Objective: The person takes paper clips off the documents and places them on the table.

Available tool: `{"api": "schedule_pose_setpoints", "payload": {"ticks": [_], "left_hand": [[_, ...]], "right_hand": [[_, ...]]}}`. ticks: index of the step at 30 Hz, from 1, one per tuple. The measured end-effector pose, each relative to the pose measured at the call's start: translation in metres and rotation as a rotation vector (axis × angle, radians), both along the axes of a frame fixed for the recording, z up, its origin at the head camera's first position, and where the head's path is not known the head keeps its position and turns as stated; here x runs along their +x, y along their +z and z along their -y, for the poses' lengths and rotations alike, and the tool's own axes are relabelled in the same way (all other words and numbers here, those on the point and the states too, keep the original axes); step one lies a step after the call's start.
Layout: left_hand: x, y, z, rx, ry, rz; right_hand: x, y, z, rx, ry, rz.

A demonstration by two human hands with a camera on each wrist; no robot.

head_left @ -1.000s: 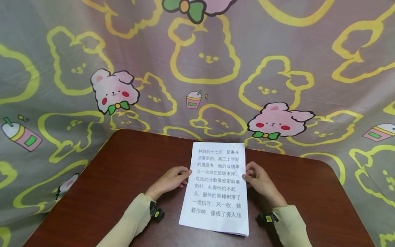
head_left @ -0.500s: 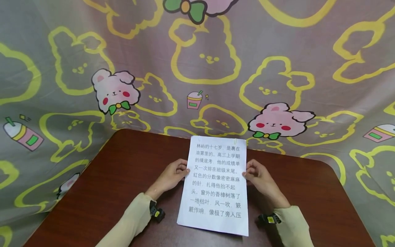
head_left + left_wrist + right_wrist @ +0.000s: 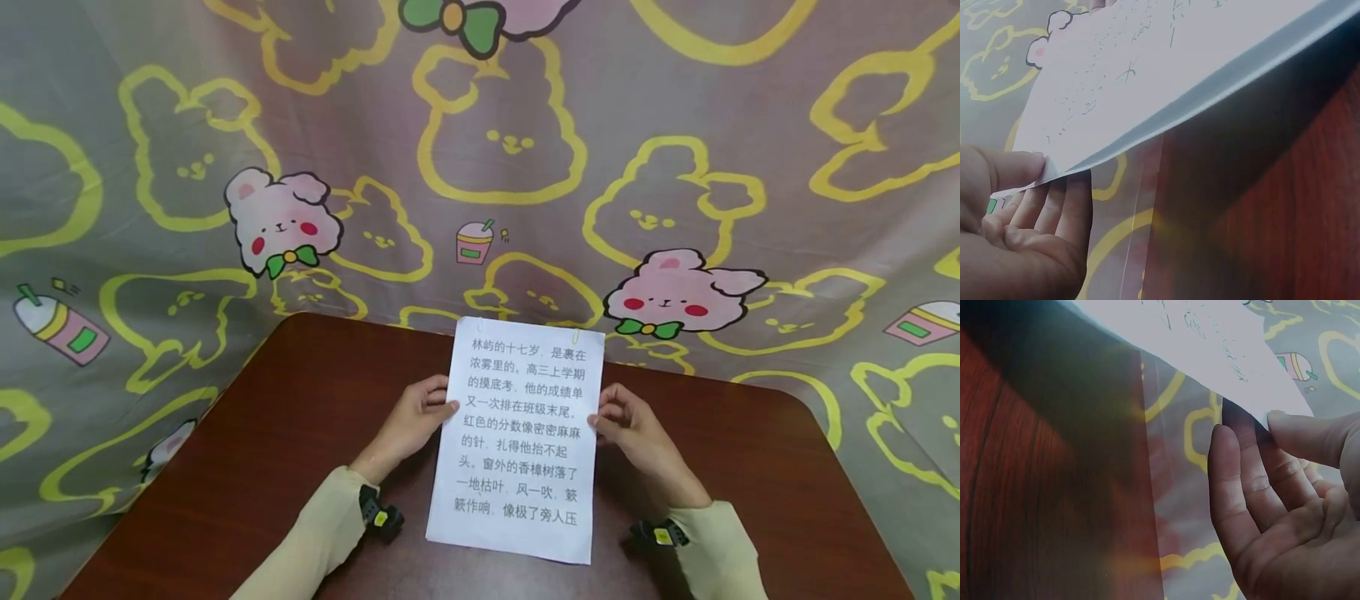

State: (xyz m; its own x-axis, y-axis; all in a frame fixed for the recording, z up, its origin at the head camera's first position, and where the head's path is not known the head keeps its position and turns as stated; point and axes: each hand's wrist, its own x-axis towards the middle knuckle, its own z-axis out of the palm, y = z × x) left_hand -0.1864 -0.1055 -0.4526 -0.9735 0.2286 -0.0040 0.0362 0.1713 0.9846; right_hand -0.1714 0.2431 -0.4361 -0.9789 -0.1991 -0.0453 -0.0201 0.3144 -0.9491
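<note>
A stack of white paper sheets [image 3: 525, 442], printed with large Chinese characters, is held up at a tilt above the table. My left hand [image 3: 412, 421] pinches its left edge, thumb on the printed face and fingers behind, as the left wrist view shows the sheets [image 3: 1129, 81] from the side. At the opposite edge my right hand [image 3: 637, 429] pinches the sheets the same way; in the right wrist view its thumb presses the paper [image 3: 1222, 356] against the fingers underneath. A yellowish paper clip [image 3: 575, 336] sits on the top edge near the right corner.
The dark reddish-brown wooden table [image 3: 300, 417] has rounded far corners. Behind it hangs a grey curtain [image 3: 360, 125] with yellow outlines and pink rabbits, close to the table's far edge. Each wrist wears a black strap camera, the left one [image 3: 381, 517] and the right one [image 3: 660, 533].
The top of the paper stack has risen and shifted slightly left, and the sheets have tilted up more toward the head camera. Both hands keep their hold; the left hand has moved up a little.
</note>
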Motion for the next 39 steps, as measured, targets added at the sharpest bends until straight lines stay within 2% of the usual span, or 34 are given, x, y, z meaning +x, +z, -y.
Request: {"api": "schedule_pose_setpoints", "payload": {"ticks": [9, 17, 29, 39], "left_hand": [[0.0, 0.003, 0.0, 0.052, -0.059, 0.009], [0.004, 0.011, 0.001, 0.062, -0.088, -0.013], [0.012, 0.02, 0.001, 0.061, -0.132, -0.011], [0.019, 0.023, -0.003, 0.085, -0.204, -0.007]], "right_hand": [[0.005, 0.006, -0.004, 0.019, 0.055, -0.04], [0.011, 0.021, -0.005, 0.041, 0.078, -0.076], [0.017, 0.035, -0.006, 0.083, 0.023, -0.172], [0.024, 0.05, -0.004, 0.086, -0.092, -0.205]]}}
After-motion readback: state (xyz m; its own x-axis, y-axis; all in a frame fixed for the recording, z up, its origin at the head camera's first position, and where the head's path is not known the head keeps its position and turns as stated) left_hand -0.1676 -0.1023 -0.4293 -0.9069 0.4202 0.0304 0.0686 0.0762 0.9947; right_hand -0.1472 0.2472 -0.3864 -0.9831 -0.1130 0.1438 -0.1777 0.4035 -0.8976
